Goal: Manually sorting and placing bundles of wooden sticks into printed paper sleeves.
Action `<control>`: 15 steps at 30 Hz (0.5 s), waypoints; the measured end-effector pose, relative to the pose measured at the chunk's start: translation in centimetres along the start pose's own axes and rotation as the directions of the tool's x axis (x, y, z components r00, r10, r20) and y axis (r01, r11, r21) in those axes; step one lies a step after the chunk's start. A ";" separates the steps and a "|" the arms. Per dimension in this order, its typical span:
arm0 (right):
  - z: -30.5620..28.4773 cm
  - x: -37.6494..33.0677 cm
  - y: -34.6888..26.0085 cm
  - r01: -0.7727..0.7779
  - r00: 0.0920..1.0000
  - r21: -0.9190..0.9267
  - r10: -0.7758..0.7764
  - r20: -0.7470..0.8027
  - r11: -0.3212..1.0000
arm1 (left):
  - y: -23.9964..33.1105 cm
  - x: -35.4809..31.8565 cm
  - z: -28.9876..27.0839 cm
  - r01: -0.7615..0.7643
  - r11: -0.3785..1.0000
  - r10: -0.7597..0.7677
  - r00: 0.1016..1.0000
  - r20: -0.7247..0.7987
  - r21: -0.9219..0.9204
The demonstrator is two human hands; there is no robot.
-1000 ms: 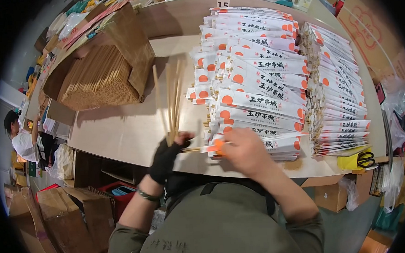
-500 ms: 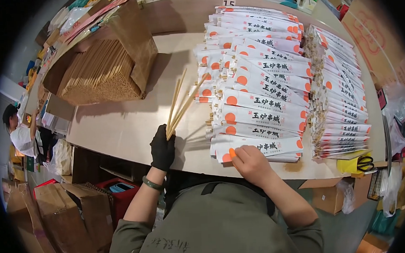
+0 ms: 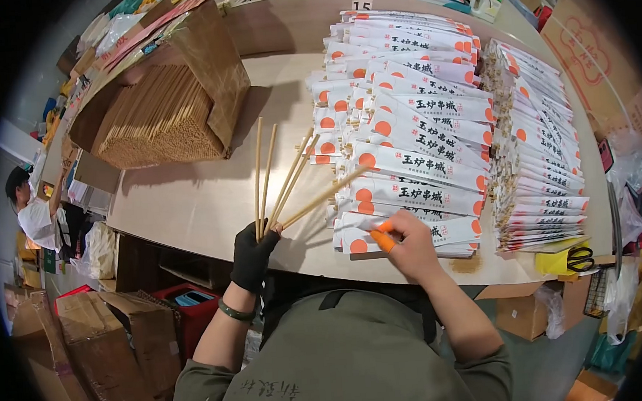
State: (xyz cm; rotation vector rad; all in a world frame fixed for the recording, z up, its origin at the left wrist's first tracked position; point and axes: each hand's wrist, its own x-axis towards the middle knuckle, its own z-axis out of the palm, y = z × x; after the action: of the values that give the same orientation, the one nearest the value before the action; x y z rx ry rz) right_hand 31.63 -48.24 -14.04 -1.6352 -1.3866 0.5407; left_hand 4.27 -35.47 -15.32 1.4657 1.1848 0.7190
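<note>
Several thin wooden chopsticks [image 3: 291, 179] fan upward out of my left hand [image 3: 255, 256], which wears a black glove and is closed round their lower ends. Orange finger covers sit on the fingertips of my right hand [image 3: 409, 245]. Its fingers are pinched at the left end of the nearest white paper chopstick sleeve [image 3: 450, 231], where an edge looks lifted. Behind it lies a long stack of like sleeves [image 3: 428, 167], printed with orange dots and dark characters. Wooden stick ends poke out at the left of many of them.
An open cardboard box [image 3: 217, 97] full of loose chopsticks [image 3: 158, 122] lies on the table [image 3: 190, 200] at the left. A second row of filled sleeves [image 3: 543, 145] stands at the right. Black-handled scissors [image 3: 579, 259] lie by a yellow piece [image 3: 551, 262]. Another person [image 3: 37, 215] is at far left.
The chopsticks in my left hand have spread apart, some leaning further right. My right hand has shifted slightly right and up, its orange-covered fingers now pinching at the sleeve's end.
</note>
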 end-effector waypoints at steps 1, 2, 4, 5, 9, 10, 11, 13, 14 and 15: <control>-0.3 0.4 -0.4 -0.185 0.982 0.129 0.189 -0.021 0.974 | 0.3 -0.2 -0.2 0.000 1.000 0.000 1.000 0.003 0.003; -0.7 0.8 -0.4 -0.188 0.981 0.131 0.192 -0.024 0.974 | 0.6 -0.4 -0.5 0.016 0.999 -0.015 1.000 0.018 -0.030; -1.8 1.7 -0.2 -0.289 0.952 0.333 0.307 0.000 0.898 | 1.4 -0.7 -1.1 0.030 0.998 -0.028 0.999 0.036 -0.062; -2.5 1.9 -0.7 -0.294 0.952 0.331 0.307 0.012 0.897 | 1.9 -0.9 -1.4 0.027 0.999 -0.026 0.996 0.081 -0.023; -3.4 2.1 -0.9 -0.254 0.965 0.320 0.261 0.020 0.913 | 2.3 -0.8 -2.5 0.045 0.999 -0.047 0.979 0.199 0.018; -3.8 2.1 -1.2 -0.227 0.974 0.276 0.222 0.052 0.934 | 2.3 -0.6 -2.9 0.045 0.999 -0.048 0.979 0.198 0.018; -4.0 2.1 -1.4 -0.198 0.979 0.232 0.183 0.086 0.952 | 2.3 -0.3 -3.3 0.056 0.998 -0.061 0.967 0.247 0.025; -4.4 1.9 -1.5 -0.015 0.996 0.102 0.006 0.086 0.995 | 2.5 0.0 -4.0 0.066 0.997 -0.073 0.953 0.294 0.034; -4.5 1.9 -1.5 0.173 0.980 -0.030 -0.168 0.109 0.985 | 2.5 0.1 -4.2 0.085 0.995 -0.098 0.942 0.322 0.056; -4.4 1.8 -1.6 0.174 0.980 -0.031 -0.170 0.106 0.984 | 2.7 0.3 -4.3 0.101 0.992 -0.122 0.929 0.349 0.078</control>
State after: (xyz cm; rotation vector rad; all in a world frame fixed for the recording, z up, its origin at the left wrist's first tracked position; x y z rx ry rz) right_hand 34.78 -48.14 -10.12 -1.5187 -1.6071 0.5045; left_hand 1.25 -33.53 -11.76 1.4887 1.0060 0.3248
